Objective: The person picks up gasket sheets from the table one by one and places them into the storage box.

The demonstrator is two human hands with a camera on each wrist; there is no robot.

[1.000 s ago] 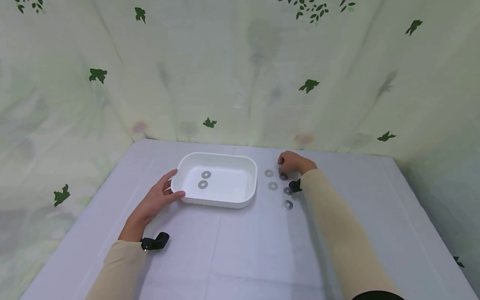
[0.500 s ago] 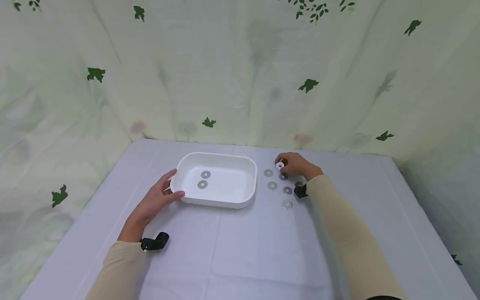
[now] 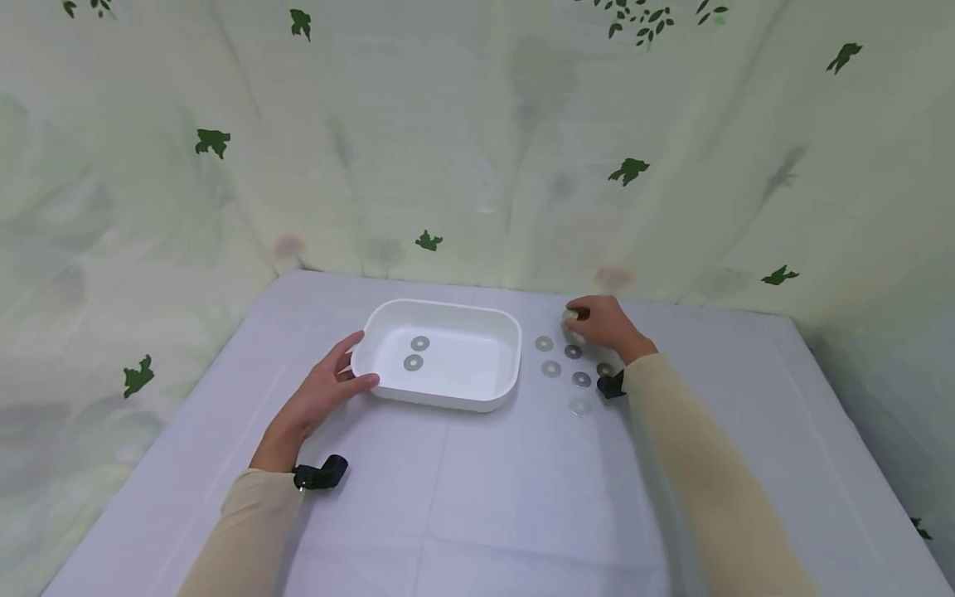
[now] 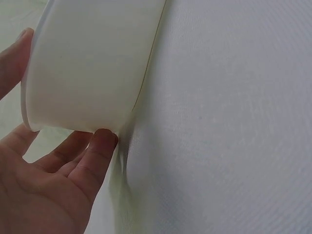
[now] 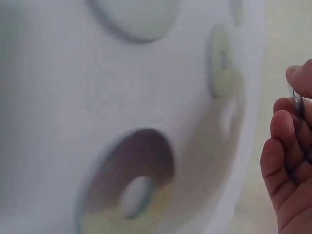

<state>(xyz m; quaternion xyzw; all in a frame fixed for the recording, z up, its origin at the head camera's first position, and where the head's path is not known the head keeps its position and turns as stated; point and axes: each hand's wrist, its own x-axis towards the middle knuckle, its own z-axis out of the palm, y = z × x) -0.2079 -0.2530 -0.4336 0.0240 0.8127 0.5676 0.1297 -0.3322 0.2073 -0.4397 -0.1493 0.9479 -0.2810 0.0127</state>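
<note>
A white rectangular tray [image 3: 436, 400] with rounded corners stands on the table. My left hand [image 3: 321, 402] holds its left end, thumb at the near corner and fingers along the outer wall [image 4: 92, 68]. Two flat metal washers [image 3: 420, 342] lie inside, towards the tray's left. To the right of the tray, my right hand [image 3: 608, 323] pinches a metal washer [image 5: 297, 101] between thumb and fingers, seen edge-on in the right wrist view. The hand is above the table. Several washers [image 3: 551, 369] lie loose below and beside it, some greyer [image 3: 581, 379] than others.
A white cloth [image 3: 477, 497] covers the table. Behind it hangs a pale curtain [image 3: 477, 149] with green leaf prints, close to the table's back edge. Another washer [image 3: 604, 369] lies partly hidden by the black wrist camera [image 3: 612, 385].
My right hand has picked up a washer, which shows face-on half a second ago and is now turned. The left hand keeps its hold on the tray. The head view has shifted slightly.
</note>
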